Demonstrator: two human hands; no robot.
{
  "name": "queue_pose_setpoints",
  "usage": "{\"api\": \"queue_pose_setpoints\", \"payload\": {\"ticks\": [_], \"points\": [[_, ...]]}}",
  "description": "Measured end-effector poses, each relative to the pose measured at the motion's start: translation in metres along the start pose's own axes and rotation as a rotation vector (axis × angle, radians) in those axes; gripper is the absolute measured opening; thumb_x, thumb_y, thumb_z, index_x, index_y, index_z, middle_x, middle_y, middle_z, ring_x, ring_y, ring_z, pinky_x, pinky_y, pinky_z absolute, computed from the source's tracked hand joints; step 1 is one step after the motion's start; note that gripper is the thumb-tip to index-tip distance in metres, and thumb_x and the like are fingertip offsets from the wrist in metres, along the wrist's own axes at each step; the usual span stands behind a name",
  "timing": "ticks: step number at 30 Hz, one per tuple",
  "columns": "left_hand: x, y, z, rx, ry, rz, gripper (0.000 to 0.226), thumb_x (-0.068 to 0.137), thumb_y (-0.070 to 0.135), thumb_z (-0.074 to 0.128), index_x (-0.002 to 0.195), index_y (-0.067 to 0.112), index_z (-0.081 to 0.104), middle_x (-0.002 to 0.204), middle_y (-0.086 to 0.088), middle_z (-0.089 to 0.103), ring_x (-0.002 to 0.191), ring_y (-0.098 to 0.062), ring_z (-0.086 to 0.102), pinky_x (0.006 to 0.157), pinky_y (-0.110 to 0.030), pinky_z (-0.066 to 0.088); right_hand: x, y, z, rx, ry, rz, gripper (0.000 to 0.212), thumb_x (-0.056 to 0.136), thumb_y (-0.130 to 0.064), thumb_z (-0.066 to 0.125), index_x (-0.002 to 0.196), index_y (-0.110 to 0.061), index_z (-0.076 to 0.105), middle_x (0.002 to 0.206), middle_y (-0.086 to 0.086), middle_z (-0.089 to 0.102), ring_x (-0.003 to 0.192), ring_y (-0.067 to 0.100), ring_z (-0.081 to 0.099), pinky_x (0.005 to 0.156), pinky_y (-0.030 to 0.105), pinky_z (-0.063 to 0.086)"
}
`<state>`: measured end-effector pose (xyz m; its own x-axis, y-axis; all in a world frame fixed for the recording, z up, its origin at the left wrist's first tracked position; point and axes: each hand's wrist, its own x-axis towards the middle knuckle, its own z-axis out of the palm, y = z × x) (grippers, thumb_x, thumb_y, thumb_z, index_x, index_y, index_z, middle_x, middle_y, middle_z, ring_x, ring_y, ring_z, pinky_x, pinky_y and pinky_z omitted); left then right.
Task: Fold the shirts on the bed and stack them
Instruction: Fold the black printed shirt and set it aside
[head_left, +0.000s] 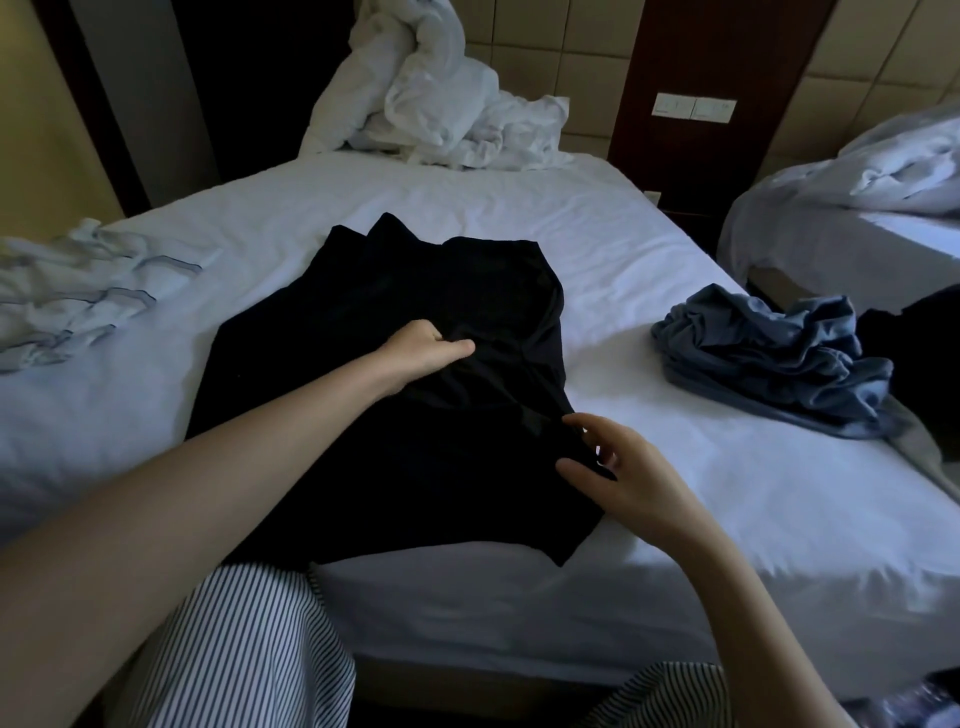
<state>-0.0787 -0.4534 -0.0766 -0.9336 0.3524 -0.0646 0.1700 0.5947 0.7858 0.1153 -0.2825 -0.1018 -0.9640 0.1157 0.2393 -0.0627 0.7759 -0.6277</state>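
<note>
- Presently, the black shirt (415, 467) lies spread across the middle of the bed (675, 493). Its hem reaches the bed's near edge, and its far end is rumpled and partly doubled over.
- Our left hand (426, 348) is closed on a bunch of cloth at the shirt's middle, knuckles up.
- Our right hand (623, 467) pinches the shirt's right-hand edge between thumb and fingers, close to the bed's near edge.
- We judge the cloth thin, light and limp: it will sag and wrinkle wherever unsupported, and will slide readily on the sheet.
- We advise taking it at shoulder seam and hem, two corners at once, and keeping it taut while laying it over. A mid-panel bunch will likely drag creases.
- A blue shirt (769, 358) lies crumpled on the bed's right side and a striped shirt (67, 301) on its left. Neither is folded, and we see no stack.
- A duvet (436, 98) is heaped at the bed's head.
</note>
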Motion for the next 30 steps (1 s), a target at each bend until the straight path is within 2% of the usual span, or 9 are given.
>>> {"api": "queue_pose_setpoints", "payload": {"ticks": [2, 6, 12, 16, 18, 22, 24, 26, 30], "points": [[-0.010, -0.001, -0.008, 0.049, -0.057, -0.033, 0.045, 0.083, 0.039, 0.067, 0.055, 0.016, 0.041, 0.052, 0.006, 0.043, 0.052, -0.012, 0.044, 0.054, -0.023, 0.034, 0.001, 0.002, 0.001, -0.081, 0.004, -0.001, 0.025, 0.086, -0.019, 0.064, 0.111, -0.016, 0.062, 0.082, -0.018, 0.048, 0.087, 0.013, 0.049, 0.070, 0.008, 0.034], [-0.022, -0.001, -0.016, 0.121, -0.163, -0.027, 0.020, 0.088, 0.029, 0.063, 0.086, 0.009, 0.062, 0.081, -0.002, 0.061, 0.081, -0.019, 0.059, 0.067, -0.025, 0.046, 0.001, 0.001, 0.008, -0.172, 0.172, -0.069, 0.014, 0.083, -0.006, 0.064, 0.098, -0.007, 0.064, 0.083, -0.001, 0.055, 0.082, 0.024, 0.053, 0.064, 0.015, 0.033], [-0.022, -0.011, -0.017, -0.086, -0.017, -0.020, 0.015, 0.095, 0.022, 0.054, 0.082, 0.015, 0.052, 0.072, -0.001, 0.048, 0.062, -0.013, 0.046, 0.050, -0.023, 0.035, 0.001, -0.004, 0.011, -0.295, 0.361, -0.280, 0.040, 0.079, -0.014, 0.037, 0.097, -0.010, 0.072, 0.086, 0.009, 0.051, 0.074, 0.017, 0.044, 0.044, 0.031, 0.044], [-0.031, -0.017, -0.012, 0.124, -0.054, 0.004, 0.016, 0.089, 0.027, 0.064, 0.093, 0.014, 0.056, 0.076, -0.003, 0.056, 0.058, -0.014, 0.052, 0.050, -0.024, 0.042, -0.005, 0.007, 0.005, -0.286, 0.180, -0.349, 0.046, 0.069, 0.005, 0.040, 0.095, -0.011, 0.075, 0.098, 0.008, 0.054, 0.085, 0.015, 0.039, 0.071, 0.020, 0.042], [-0.039, -0.012, -0.010, 0.335, -0.007, 0.067, 0.026, 0.088, 0.030, 0.064, 0.106, 0.014, 0.054, 0.090, -0.005, 0.059, 0.072, -0.019, 0.059, 0.064, -0.030, 0.049, -0.012, 0.010, 0.002, -0.177, 0.025, -0.287, 0.056, 0.065, 0.010, 0.037, 0.100, -0.014, 0.074, 0.105, -0.002, 0.051, 0.091, 0.010, 0.035, 0.086, 0.013, 0.034], [-0.052, -0.015, 0.001, 0.876, 0.270, 0.515, 0.062, 0.090, 0.054, 0.032, 0.145, 0.025, 0.031, 0.148, -0.003, 0.036, 0.137, -0.025, 0.028, 0.106, -0.039, 0.022, -0.014, 0.007, -0.001, -0.092, 0.022, -0.202, 0.052, 0.073, -0.028, 0.035, 0.119, -0.042, 0.056, 0.133, -0.027, 0.033, 0.121, -0.004, 0.026, 0.105, 0.014, 0.011], [-0.059, -0.025, 0.010, 0.883, 0.020, 0.581, 0.058, 0.095, 0.051, 0.014, 0.149, 0.033, 0.020, 0.157, 0.002, 0.018, 0.145, -0.017, 0.010, 0.112, -0.036, 0.009, -0.012, 0.007, 0.003, -0.211, -0.126, -0.179, 0.053, 0.074, -0.057, 0.026, 0.127, -0.055, 0.030, 0.144, -0.030, 0.014, 0.136, -0.003, 0.012, 0.104, 0.010, -0.001], [-0.064, -0.036, 0.016, 0.785, -0.199, 0.463, 0.047, 0.102, 0.042, 0.015, 0.149, 0.037, 0.016, 0.159, 0.006, 0.010, 0.146, -0.011, 0.002, 0.116, -0.032, 0.001, -0.012, 0.014, 0.008, -0.371, -0.271, -0.159, 0.065, 0.068, -0.077, 0.017, 0.129, -0.057, 0.013, 0.144, -0.030, 0.000, 0.141, 0.000, -0.001, 0.105, 0.015, -0.006], [-0.072, -0.037, 0.011, 0.721, -0.207, 0.455, 0.046, 0.103, 0.038, 0.021, 0.149, 0.036, 0.018, 0.159, 0.007, 0.009, 0.146, -0.010, 0.000, 0.117, -0.032, -0.001, -0.014, 0.022, 0.008, -0.407, -0.275, -0.197, 0.088, 0.053, -0.098, 0.008, 0.131, -0.057, 0.004, 0.144, -0.031, -0.009, 0.137, -0.005, -0.013, 0.110, 0.019, -0.009]]}}
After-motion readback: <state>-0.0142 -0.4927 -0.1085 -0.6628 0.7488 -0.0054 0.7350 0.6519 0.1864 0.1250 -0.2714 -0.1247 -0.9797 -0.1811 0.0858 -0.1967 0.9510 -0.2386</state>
